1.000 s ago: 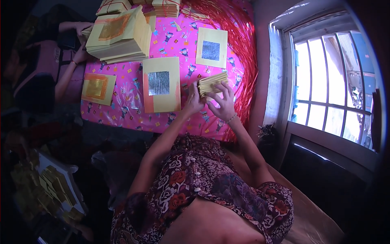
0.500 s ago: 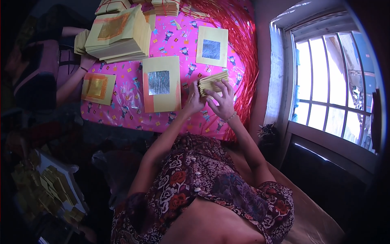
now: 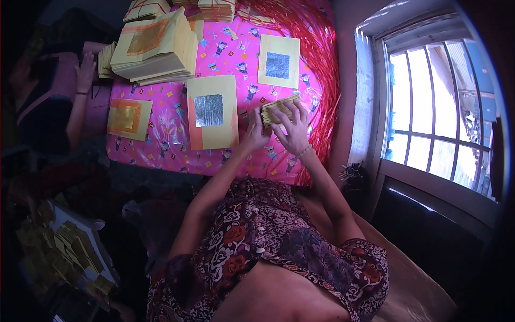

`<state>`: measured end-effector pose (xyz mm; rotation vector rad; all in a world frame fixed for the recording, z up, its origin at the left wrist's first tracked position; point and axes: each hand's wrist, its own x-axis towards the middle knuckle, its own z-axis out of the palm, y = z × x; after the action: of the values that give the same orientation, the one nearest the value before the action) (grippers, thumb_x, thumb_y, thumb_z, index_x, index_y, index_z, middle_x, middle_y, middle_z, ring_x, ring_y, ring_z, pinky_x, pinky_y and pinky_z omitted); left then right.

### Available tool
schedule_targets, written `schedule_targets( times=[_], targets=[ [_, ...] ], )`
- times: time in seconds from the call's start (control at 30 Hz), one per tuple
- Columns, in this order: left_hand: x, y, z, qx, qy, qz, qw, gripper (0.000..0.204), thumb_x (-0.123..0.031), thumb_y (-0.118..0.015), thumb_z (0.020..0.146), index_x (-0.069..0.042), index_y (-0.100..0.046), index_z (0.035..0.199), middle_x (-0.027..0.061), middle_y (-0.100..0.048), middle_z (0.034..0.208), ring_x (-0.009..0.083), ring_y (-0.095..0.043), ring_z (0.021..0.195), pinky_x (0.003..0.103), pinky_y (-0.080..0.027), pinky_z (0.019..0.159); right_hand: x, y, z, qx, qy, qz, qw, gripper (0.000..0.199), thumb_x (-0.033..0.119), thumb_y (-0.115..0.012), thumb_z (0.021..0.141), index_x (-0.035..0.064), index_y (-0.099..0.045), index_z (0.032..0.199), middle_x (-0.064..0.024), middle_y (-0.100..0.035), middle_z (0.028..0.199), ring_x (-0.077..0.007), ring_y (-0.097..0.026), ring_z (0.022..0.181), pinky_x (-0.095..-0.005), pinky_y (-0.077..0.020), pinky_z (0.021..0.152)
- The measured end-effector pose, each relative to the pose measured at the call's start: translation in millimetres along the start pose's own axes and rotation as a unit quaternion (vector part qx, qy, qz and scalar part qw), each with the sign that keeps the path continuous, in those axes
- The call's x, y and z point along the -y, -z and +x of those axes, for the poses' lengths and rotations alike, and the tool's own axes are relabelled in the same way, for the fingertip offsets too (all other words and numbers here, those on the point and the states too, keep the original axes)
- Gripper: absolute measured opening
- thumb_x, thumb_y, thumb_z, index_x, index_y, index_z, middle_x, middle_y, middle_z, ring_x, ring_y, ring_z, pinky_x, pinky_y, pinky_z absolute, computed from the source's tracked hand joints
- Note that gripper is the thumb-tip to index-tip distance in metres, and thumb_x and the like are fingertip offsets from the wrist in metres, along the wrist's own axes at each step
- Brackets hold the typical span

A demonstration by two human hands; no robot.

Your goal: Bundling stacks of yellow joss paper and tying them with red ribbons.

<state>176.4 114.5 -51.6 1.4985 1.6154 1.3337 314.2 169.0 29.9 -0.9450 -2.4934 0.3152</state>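
A small stack of folded yellow paper lies on the pink patterned table cover, with its layered folds facing left. My left hand is closed against the stack's left end. Across its top and right side my right hand rests with the fingers spread. Directly left is a large yellow sheet with a silver square and an orange-red border at its left and bottom. Just beyond my hands lies a smaller yellow sheet with a silver square.
A thick yellow paper pile stands at the back left. Nearer lies a gold-square sheet. Red shiny strands run along the right edge. A co-worker's hand is at the left. A barred window is at the right.
My right hand's fingers have come down from a raised, bent pose to lie across the stack. The co-worker's hand has lifted away from the paper pile's near edge, up and leftward.
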Motion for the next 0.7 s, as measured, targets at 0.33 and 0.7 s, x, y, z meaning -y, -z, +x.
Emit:
schedule_targets(
  times=[0.33, 0.7],
  targets=[
    [-10, -10, -3, -0.117, 0.231, -0.259, 0.931, 0.06, -0.01, -0.07, 0.077, 0.001, -0.034, 0.124, 0.0116, -0.054, 0.111, 0.0231, -0.054, 0.102, 0.037, -0.048, 0.081, -29, 1, -5, -0.196, -0.235, 0.133, 0.943, 0.045, 0.026, -0.054, 0.092, 0.0007, -0.046, 0.128, -0.0181, -0.043, 0.127, -0.0311, -0.038, 0.12, -0.041, -0.0284, 0.104],
    [42, -36, -38, -0.158, 0.505, -0.569, 0.629, 0.048, -0.003, -0.067, 0.076, -0.009, -0.048, 0.12, 0.0069, -0.053, 0.113, 0.023, -0.051, 0.105, 0.046, -0.042, 0.093, -43, -54, -36, 0.074, -0.257, -0.017, 0.964, 0.059, 0.034, -0.067, 0.073, 0.0161, -0.046, 0.124, -0.0186, -0.044, 0.121, -0.0373, -0.043, 0.113, -0.0524, -0.0364, 0.092]
  ],
)
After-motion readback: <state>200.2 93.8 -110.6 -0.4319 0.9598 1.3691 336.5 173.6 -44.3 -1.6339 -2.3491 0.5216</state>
